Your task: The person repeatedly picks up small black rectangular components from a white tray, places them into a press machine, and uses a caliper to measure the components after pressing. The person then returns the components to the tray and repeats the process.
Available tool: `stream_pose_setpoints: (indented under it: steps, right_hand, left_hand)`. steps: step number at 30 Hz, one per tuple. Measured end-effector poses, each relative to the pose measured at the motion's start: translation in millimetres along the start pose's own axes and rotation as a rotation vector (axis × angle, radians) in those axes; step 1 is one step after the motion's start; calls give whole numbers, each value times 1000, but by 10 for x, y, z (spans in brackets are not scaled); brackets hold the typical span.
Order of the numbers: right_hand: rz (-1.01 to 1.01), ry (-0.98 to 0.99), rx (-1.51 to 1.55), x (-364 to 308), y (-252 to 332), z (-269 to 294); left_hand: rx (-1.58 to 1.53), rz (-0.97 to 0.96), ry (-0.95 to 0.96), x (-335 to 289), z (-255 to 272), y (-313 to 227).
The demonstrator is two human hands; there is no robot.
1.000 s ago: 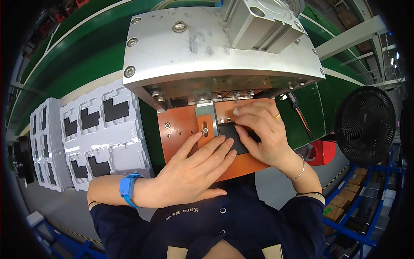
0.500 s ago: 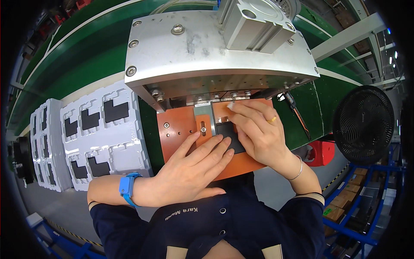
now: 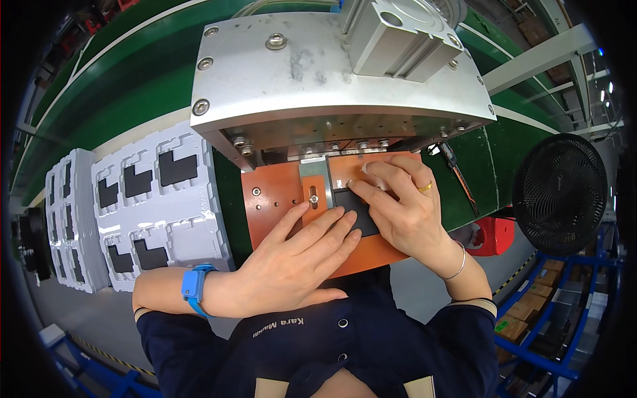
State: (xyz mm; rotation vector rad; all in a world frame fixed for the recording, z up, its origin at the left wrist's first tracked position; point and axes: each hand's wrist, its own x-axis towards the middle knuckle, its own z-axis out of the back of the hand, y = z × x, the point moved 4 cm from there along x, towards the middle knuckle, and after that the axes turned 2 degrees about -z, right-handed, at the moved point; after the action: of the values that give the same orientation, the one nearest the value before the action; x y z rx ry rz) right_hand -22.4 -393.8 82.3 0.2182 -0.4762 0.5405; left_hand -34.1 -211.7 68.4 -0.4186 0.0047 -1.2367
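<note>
A flat black L-shaped piece [image 3: 355, 214] lies on the orange fixture plate [image 3: 272, 189] before me. My left hand [image 3: 298, 255] rests flat with fingers stretched out, its fingertips on the black piece and beside the slotted orange block [image 3: 314, 192]. Over the right part of the plate, my right hand [image 3: 405, 209] is bent, a small white scrap [image 3: 365, 168] showing between thumb and fingers; its kind is unclear. One of its fingertips touches down near a small shiny tab [image 3: 342, 184] at the black piece's far edge. My fingers hide part of the piece.
A metal press frame [image 3: 332, 79] overhangs the plate's far side. White trays [image 3: 199, 225] with black L-shaped pieces stand at left, beside a stack of trays [image 3: 71, 219]. A caliper [image 3: 458, 176] lies at right, near a black fan [image 3: 559, 192] and a red stool [image 3: 494, 235].
My right hand has shifted slightly right and its fingers have curled more. The white scrap has moved right and nearer me. My left hand stays in place.
</note>
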Motion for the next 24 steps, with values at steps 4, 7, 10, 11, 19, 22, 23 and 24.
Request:
stream_pose_setpoints:
  steps: [4, 7, 10, 11, 19, 22, 23, 24]
  right_hand:
    - [-75, -1, 53, 32, -34, -29]
    - [-58, -9, 141, -38, -58, -22]
    - [-25, 9, 116, -43, -53, -19]
    - [-15, 16, 93, -14, -44, 2]
    - [-61, 24, 120, 44, -47, -30]
    - [-21, 54, 170, -25, -45, -51]
    - [-21, 69, 171, -10, -39, -45]
    - [-21, 84, 173, 16, -30, -37]
  left_hand:
    - [12, 2, -4, 6, 24, -3]
    - [13, 0, -2, 11, 27, -2]
    - [2, -1, 0, 11, 11, 0]
    - [-3, -2, 0, 11, 7, 2]
    - [11, 4, 0, 10, 15, -6]
    - [9, 4, 0, 15, 12, -6]
    - [7, 4, 0, 16, 11, -4]
    - [6, 4, 3, 17, 11, -4]
